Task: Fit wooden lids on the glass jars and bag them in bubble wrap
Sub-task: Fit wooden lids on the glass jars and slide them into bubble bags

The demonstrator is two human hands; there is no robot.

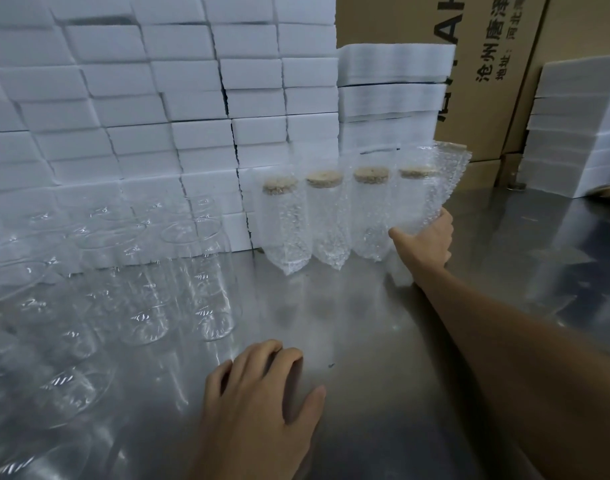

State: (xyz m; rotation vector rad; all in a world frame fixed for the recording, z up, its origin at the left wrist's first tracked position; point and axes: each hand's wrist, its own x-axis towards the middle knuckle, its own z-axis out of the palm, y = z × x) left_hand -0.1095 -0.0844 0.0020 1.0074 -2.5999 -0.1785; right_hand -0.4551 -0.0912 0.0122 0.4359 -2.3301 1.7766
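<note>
The right hand is stretched far forward and holds the lower part of a bubble-wrapped clear glass jar with a round wooden lid. Thumb and fingers are curled around the jar, which leans a little to the right. This jar is the last one on the right of a row of three more wrapped and lidded jars, which stand on the shiny metal tabletop against the wall of white foam blocks. The left hand rests flat on the tabletop, with relaxed fingers and nothing in it.

I think the step is to set the jar into the row. It is best to bring it upright first, put it just beside its neighbour without knocking it, and release only when the bottom sits flat. Many bare clear glass jars without lids wait at the left.
</note>
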